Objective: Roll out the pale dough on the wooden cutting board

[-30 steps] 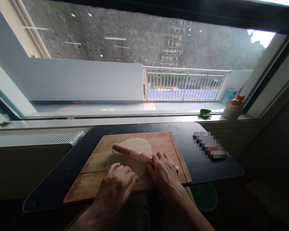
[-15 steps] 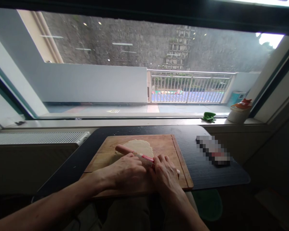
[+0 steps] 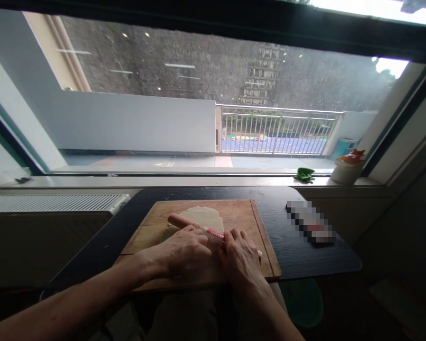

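Observation:
A flattened sheet of pale dough (image 3: 206,217) lies on a wooden cutting board (image 3: 144,232). Slanting across it is a rolling pin (image 3: 180,221), light brown with a red and white label. My left hand (image 3: 188,248) is closed at the middle of the pin, its fingers curled near the label. Towards the pin's right end, my right hand (image 3: 240,251) wraps over it, and the pale tip shows past the hand. Both hands hide the near part of the dough.
The board rests on a black table (image 3: 270,222). A pixelated object (image 3: 310,222) lies on its right side. Green cloth-like material (image 3: 304,174) and a white container (image 3: 347,171) stand on the windowsill. A radiator (image 3: 53,203) is at left, a green stool or basin (image 3: 303,303) below right.
The whole view has shifted and tilted slightly. Both hands keep their hold on the rolling pin, with hardly any movement relative to the board.

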Action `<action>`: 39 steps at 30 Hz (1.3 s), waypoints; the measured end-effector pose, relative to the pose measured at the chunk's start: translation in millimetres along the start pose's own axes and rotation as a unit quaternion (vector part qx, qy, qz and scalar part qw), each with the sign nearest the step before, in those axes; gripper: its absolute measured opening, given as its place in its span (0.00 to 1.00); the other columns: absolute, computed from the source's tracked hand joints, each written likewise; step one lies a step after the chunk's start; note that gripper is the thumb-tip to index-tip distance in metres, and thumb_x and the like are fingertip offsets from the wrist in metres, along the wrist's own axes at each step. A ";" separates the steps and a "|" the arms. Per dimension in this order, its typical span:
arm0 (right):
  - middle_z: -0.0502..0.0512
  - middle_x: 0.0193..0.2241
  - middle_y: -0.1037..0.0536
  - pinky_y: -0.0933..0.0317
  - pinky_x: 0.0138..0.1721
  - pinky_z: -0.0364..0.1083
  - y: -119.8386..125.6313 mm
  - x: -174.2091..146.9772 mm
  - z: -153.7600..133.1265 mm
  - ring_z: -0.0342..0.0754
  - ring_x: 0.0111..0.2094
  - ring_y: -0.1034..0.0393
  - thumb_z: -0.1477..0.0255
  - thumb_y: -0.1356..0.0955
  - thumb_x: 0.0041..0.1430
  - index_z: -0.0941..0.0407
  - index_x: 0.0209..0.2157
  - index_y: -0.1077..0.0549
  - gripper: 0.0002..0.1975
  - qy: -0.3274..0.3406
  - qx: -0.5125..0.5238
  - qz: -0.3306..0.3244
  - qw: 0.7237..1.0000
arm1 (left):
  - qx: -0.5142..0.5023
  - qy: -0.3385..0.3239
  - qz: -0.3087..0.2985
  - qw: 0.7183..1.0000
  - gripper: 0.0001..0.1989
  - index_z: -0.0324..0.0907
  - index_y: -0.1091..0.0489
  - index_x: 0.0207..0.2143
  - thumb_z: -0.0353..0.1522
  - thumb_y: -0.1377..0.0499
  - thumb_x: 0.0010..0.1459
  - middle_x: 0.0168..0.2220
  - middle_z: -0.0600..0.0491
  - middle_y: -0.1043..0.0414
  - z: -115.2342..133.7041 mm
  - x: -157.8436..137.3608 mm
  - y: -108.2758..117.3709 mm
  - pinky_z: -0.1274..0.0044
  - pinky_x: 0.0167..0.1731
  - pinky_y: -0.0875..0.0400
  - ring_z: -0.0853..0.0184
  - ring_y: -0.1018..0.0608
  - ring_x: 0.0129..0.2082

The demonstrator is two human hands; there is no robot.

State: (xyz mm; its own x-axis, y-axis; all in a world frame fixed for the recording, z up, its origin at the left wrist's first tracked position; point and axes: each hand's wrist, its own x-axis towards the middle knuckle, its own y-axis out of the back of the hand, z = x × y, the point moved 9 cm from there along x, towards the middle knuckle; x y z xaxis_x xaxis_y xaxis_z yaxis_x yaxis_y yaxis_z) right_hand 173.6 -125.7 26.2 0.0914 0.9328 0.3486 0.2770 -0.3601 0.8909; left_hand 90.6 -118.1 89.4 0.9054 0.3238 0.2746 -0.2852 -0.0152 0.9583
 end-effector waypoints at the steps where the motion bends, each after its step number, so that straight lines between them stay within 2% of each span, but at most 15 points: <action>1: 0.53 0.38 0.31 0.47 0.38 0.47 0.4 -0.1 -0.2 0.50 0.41 0.40 0.68 0.38 0.59 0.54 0.38 0.32 0.07 0.002 -0.001 0.000 1.000 | -0.009 -0.020 -0.021 1.000 0.11 0.44 0.34 0.16 0.27 0.46 0.49 0.23 0.61 0.29 0.7 -1.7 -5.8 0.80 0.37 0.39 0.74 0.32 0.26; 4: 0.53 0.38 0.31 0.47 0.38 0.47 0.5 -0.3 -0.4 0.50 0.41 0.39 0.68 0.38 0.59 0.54 0.38 0.32 0.07 0.001 -0.002 -0.004 1.000 | -0.032 -0.054 -0.076 0.995 0.09 0.42 0.33 0.19 0.25 0.45 0.50 0.28 0.58 0.28 -2.5 -7.4 -21.9 0.77 0.40 0.42 0.72 0.31 0.32; 7: 0.53 0.38 0.31 0.47 0.39 0.47 0.6 -0.8 -0.8 0.50 0.41 0.39 0.68 0.37 0.58 0.54 0.38 0.32 0.07 0.001 -0.002 -0.003 1.000 | -0.035 -0.046 -0.098 0.994 0.07 0.41 0.34 0.19 0.26 0.43 0.49 0.29 0.58 0.28 -8.6 -9.4 -29.2 0.75 0.41 0.44 0.71 0.32 0.32; 12: 0.53 0.38 0.31 0.46 0.38 0.47 1.5 -1.8 -0.6 0.50 0.41 0.39 0.68 0.38 0.59 0.53 0.38 0.33 0.07 -0.007 -0.011 -0.002 1.000 | -0.035 -0.038 -0.087 0.995 0.08 0.41 0.32 0.21 0.24 0.44 0.51 0.33 0.59 0.28 -4.6 -6.3 -27.1 0.73 0.43 0.45 0.70 0.32 0.35; 16: 0.53 0.38 0.31 0.46 0.39 0.47 2.0 -1.5 -0.7 0.50 0.41 0.39 0.69 0.37 0.58 0.54 0.39 0.32 0.08 -0.005 -0.009 -0.002 1.000 | -0.029 -0.021 -0.081 0.996 0.08 0.42 0.31 0.22 0.26 0.45 0.53 0.29 0.57 0.30 -11.5 -18.2 -31.8 0.73 0.43 0.43 0.69 0.32 0.35; 19: 0.53 0.39 0.31 0.46 0.40 0.47 2.3 -1.6 -0.7 0.50 0.42 0.39 0.69 0.38 0.58 0.54 0.40 0.32 0.08 -0.003 -0.007 -0.003 1.000 | -0.048 0.027 -0.035 0.998 0.07 0.44 0.27 0.31 0.32 0.45 0.56 0.33 0.55 0.30 -22.9 -35.4 -29.3 0.74 0.42 0.40 0.68 0.31 0.37; 22: 0.54 0.39 0.31 0.46 0.41 0.47 3.0 -3.0 -2.8 0.49 0.42 0.39 0.69 0.38 0.59 0.54 0.39 0.32 0.08 0.006 -0.004 -0.002 1.000 | -0.063 0.097 0.018 0.993 0.11 0.47 0.27 0.39 0.35 0.48 0.59 0.37 0.54 0.29 -27.0 -50.0 -29.4 0.73 0.44 0.39 0.67 0.30 0.40; 27: 0.54 0.38 0.31 0.46 0.41 0.47 2.3 -2.9 -3.6 0.50 0.42 0.39 0.68 0.38 0.60 0.54 0.39 0.32 0.07 -0.004 -0.016 0.000 1.000 | -0.020 0.223 0.119 0.967 0.09 0.47 0.26 0.33 0.36 0.46 0.58 0.34 0.53 0.30 -22.7 -65.6 -43.9 0.70 0.42 0.37 0.65 0.30 0.38; 29: 0.54 0.38 0.31 0.46 0.42 0.47 2.7 -1.1 -3.0 0.50 0.42 0.39 0.69 0.38 0.60 0.54 0.39 0.32 0.07 -0.004 -0.020 -0.007 1.000 | -0.008 0.243 0.148 0.959 0.09 0.47 0.26 0.33 0.35 0.46 0.57 0.35 0.52 0.30 -21.4 -70.1 -46.6 0.69 0.42 0.36 0.65 0.31 0.38; 31: 0.54 0.39 0.31 0.45 0.42 0.46 5.8 -0.5 -3.0 0.49 0.42 0.39 0.71 0.39 0.60 0.54 0.40 0.32 0.08 0.005 -0.016 -0.021 1.000 | -0.017 0.241 0.141 0.960 0.09 0.47 0.26 0.32 0.34 0.47 0.58 0.35 0.53 0.30 -23.6 -70.0 -45.3 0.70 0.41 0.36 0.66 0.30 0.38; 34: 0.54 0.39 0.31 0.45 0.42 0.44 14.7 -8.6 -7.5 0.47 0.42 0.37 0.75 0.40 0.60 0.54 0.41 0.32 0.09 0.032 0.003 -0.049 0.998 | -0.030 0.234 0.147 0.961 0.10 0.46 0.26 0.33 0.35 0.48 0.59 0.35 0.53 0.29 -36.0 -62.3 -22.8 0.71 0.43 0.36 0.66 0.30 0.40; 37: 0.53 0.39 0.31 0.43 0.40 0.43 20.9 -29.3 -17.3 0.47 0.41 0.36 0.78 0.40 0.58 0.53 0.43 0.33 0.12 0.048 0.005 -0.063 0.997 | 0.002 0.263 0.207 0.942 0.13 0.44 0.27 0.37 0.34 0.51 0.61 0.39 0.51 0.29 -54.8 -47.1 8.1 0.69 0.48 0.38 0.65 0.31 0.44; 39: 0.54 0.40 0.30 0.41 0.37 0.43 15.9 -46.5 -25.3 0.48 0.40 0.34 0.79 0.39 0.57 0.53 0.47 0.34 0.16 0.056 -0.005 -0.077 0.995 | 0.017 0.254 0.213 0.943 0.14 0.43 0.28 0.40 0.33 0.53 0.61 0.41 0.50 0.29 -59.8 -27.4 9.7 0.70 0.49 0.38 0.65 0.31 0.45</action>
State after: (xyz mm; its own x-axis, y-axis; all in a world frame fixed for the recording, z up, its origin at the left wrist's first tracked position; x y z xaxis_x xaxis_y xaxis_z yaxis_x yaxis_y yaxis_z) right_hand 149.5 -175.2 31.5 -0.0585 0.9696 0.2375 0.2698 -0.2137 0.9389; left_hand 44.2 -70.5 86.4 0.4409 0.6934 0.5699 -0.5707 -0.2735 0.7743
